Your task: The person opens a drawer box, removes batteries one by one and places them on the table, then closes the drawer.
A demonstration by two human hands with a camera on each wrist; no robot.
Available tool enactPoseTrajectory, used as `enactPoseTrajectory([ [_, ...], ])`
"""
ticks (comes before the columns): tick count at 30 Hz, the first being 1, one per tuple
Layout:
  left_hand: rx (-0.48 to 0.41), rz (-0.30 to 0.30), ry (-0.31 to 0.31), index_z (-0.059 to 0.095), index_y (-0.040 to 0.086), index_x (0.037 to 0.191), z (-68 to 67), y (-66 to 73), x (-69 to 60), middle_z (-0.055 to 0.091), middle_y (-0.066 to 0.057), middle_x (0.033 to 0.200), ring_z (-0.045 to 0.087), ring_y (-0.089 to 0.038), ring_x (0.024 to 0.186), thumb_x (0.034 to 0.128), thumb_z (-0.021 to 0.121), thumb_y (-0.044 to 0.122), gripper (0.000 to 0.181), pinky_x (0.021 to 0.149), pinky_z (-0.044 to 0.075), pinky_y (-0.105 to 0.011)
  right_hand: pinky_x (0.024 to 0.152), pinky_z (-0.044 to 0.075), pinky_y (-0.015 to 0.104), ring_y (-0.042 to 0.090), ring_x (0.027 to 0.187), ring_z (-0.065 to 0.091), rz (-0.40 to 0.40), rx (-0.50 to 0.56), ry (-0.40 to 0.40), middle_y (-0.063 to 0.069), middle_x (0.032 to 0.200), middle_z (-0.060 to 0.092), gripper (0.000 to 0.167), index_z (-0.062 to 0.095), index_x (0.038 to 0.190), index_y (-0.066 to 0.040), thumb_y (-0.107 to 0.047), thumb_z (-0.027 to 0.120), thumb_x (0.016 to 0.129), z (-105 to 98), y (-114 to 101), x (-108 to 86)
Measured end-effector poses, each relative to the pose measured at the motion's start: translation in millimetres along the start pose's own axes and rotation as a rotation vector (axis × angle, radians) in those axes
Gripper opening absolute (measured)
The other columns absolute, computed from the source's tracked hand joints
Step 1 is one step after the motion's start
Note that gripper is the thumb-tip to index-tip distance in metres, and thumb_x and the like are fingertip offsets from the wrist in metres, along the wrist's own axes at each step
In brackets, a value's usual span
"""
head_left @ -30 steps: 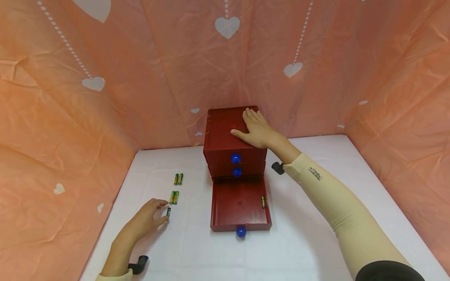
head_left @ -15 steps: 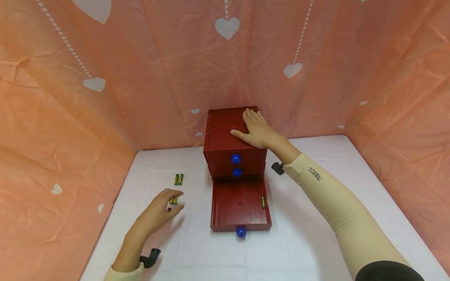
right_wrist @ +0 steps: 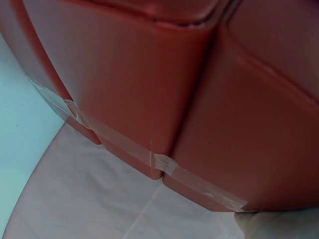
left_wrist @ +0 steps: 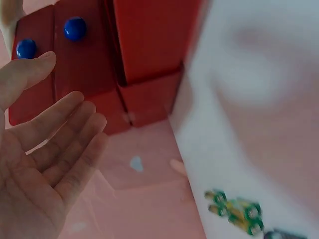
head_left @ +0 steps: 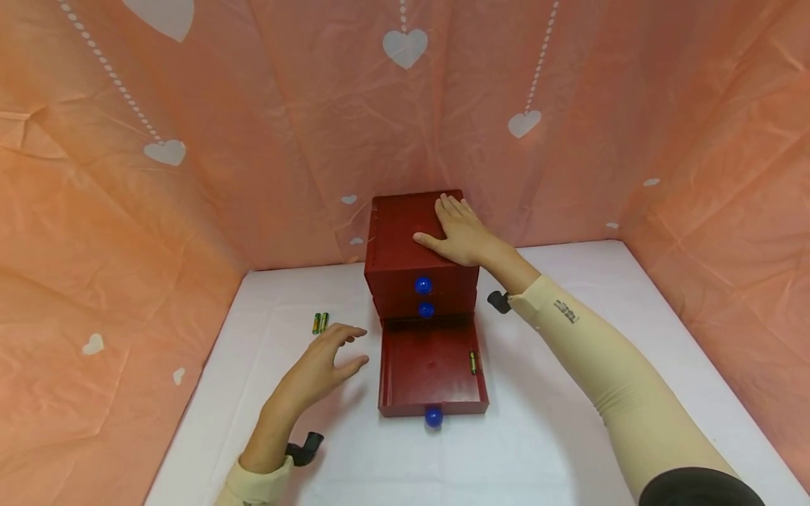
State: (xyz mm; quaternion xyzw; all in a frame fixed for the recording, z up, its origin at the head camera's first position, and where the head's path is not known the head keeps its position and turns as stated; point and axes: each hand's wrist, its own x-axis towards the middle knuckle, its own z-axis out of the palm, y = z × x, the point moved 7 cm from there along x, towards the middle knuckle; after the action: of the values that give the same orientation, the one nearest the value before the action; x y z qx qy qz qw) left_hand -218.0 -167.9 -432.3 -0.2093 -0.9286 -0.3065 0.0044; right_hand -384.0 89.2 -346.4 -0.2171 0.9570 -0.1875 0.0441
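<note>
A dark red drawer unit with blue ball knobs stands at the back of the table. Its bottom drawer is pulled out, and one green-yellow battery lies along that drawer's right wall. My right hand rests flat on the unit's top with fingers spread. Just left of the pulled-out drawer, my left hand hovers over the table, thumb and fingers apart; its palm shows bare in the left wrist view. Beyond it lie two batteries; others appear in the left wrist view, hidden by the hand in the head view.
White cloth covers the table. Pink sheets with hearts enclose the back and sides. Clear tape runs across the unit's side in the right wrist view. A dark battery end shows at the left wrist view's lower edge.
My left hand has moved right and away from the single dark battery, over the middle pair and toward the drawer. The right hand has stayed on the unit's top.
</note>
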Motion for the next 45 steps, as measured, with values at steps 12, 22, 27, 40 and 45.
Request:
enactPoseTrajectory([
  [12,-0.101,-0.015,-0.086,0.065,0.008,0.141,26.4,27.1,19.1,0.065,-0.011,0.138,0.065,-0.032,0.123,0.0987,0.081,0.025,0.048,0.105,0.057,-0.052,0.134,-0.005,0.047,0.036,0.166,-0.003,-0.002,-0.011,0.004,0.023,0.178,0.003,0.098,0.01,0.169,0.005,-0.064,0.045,0.108,-0.5,-2.0,-0.2],
  [22,-0.127,0.026,-0.145,0.065,0.01,0.139,52.0,47.5,37.8,0.063,-0.014,0.139,0.061,-0.036,0.131,0.0978,0.082,0.026,0.048,0.111,0.052,-0.055,0.134,-0.005,0.048,0.036,0.166,-0.002,-0.004,-0.006,0.011,0.024,0.178,0.004,0.098,0.011,0.168,0.005,-0.063,0.045,0.108,-2.2,-0.6,-0.5],
  [27,-0.113,0.058,-0.184,0.064,0.006,0.14,68.3,56.6,47.8,0.064,-0.014,0.138,0.061,-0.034,0.131,0.0984,0.081,0.025,0.049,0.113,0.051,-0.054,0.134,-0.006,0.047,0.036,0.166,-0.002,-0.003,-0.013,0.008,0.024,0.178,0.003,0.097,0.011,0.168,0.005,-0.063,0.045,0.108,-1.4,-0.2,0.3],
  [40,-0.048,0.083,-0.247,0.065,0.007,0.14,104.8,65.9,63.9,0.065,-0.009,0.135,0.062,-0.028,0.13,0.0976,0.082,0.027,0.05,0.113,0.052,-0.044,0.133,-0.006,0.046,0.036,0.166,-0.001,-0.003,-0.022,0.013,0.024,0.178,0.004,0.098,0.012,0.168,0.005,-0.064,0.045,0.108,-0.2,-1.7,0.4],
  [45,-0.03,0.074,-0.261,0.065,0.01,0.14,114.5,69.6,67.4,0.065,-0.007,0.135,0.062,-0.025,0.128,0.0963,0.084,0.028,0.05,0.113,0.053,-0.041,0.133,-0.006,0.047,0.036,0.166,-0.001,-0.003,-0.018,0.016,0.024,0.178,0.004,0.097,0.011,0.168,0.005,-0.063,0.045,0.108,-0.3,-1.0,0.3],
])
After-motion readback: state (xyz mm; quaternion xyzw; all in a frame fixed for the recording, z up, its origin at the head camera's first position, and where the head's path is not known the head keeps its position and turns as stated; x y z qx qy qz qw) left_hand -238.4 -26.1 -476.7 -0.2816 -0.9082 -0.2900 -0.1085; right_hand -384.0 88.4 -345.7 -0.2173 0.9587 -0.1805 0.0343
